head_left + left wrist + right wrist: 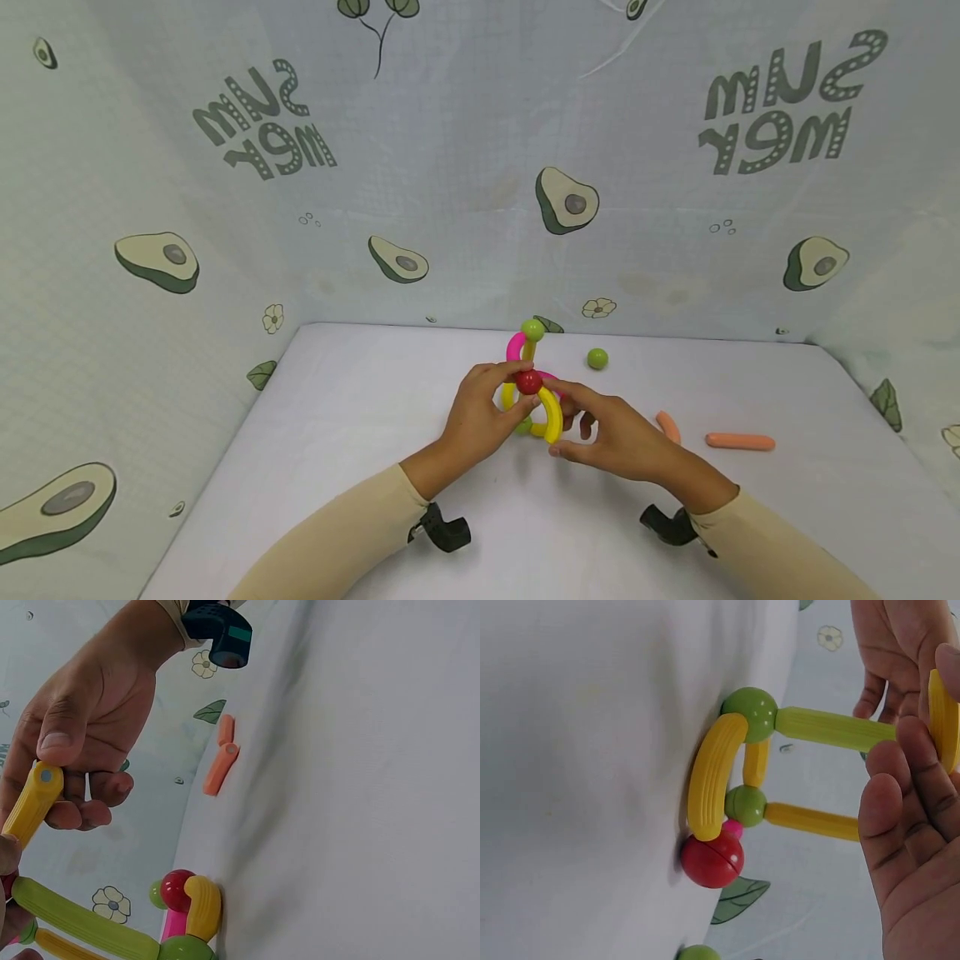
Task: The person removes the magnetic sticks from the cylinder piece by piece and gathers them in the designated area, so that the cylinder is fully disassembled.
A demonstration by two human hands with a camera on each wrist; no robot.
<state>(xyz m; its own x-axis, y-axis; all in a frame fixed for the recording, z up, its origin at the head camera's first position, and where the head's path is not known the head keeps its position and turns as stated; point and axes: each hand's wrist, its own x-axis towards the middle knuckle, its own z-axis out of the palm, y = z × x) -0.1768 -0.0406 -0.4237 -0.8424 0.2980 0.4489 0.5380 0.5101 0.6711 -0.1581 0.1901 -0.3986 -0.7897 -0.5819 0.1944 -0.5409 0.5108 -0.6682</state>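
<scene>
Left hand [480,410]: we see thumb and forefinger pinching the red ball [528,382], at the top of the ball-and-rod build [746,805], which stands below the fingers. Right hand [617,433]: thumb and forefinger pinch the yellow curved rod [553,414], other fingers loosely bent. The rod's upper end meets the ball in the head view, but we can't tell if it's seated; the end by the right thumb is free and shows a grey disc, likely a magnet.

Main risk, we'd say: too hard a push from the right fingers rolls the ball in the left pinch, and the green rod [832,729] under it pops off. If the left fingers let go early, the build could lean or fold, as the joints look like mere contact. The loose green ball [597,359] beyond the right fingertips might roll if knocked; orange rod [740,442] beside that hand looks safe
</scene>
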